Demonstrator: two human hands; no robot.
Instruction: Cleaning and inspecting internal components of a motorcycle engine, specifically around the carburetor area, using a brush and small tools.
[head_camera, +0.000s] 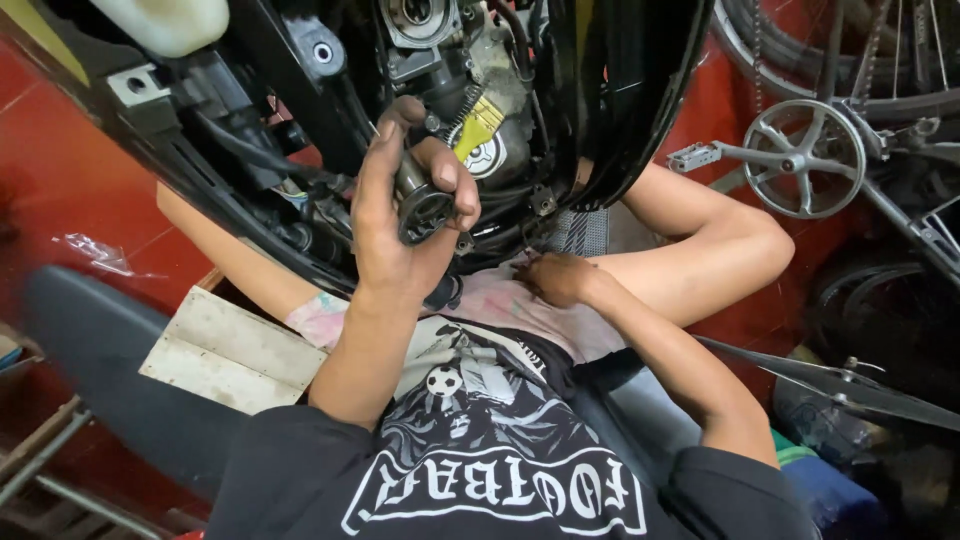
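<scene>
Repair w/shop: motorbike engine (470, 90), bicycle crank (805, 158).

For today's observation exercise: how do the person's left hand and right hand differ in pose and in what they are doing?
The left hand is raised in front of the black motorcycle frame, closed around a small dark cylindrical part; the right hand holds nothing visible. The left hand is upright with its fingers curled; the right hand lies low, resting on the lap. Both are bare.

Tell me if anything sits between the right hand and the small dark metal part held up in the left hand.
Nothing visible does. The left hand grips the cylindrical metal part below the engine. The right hand rests lower on the lap, with open space between them.
</scene>
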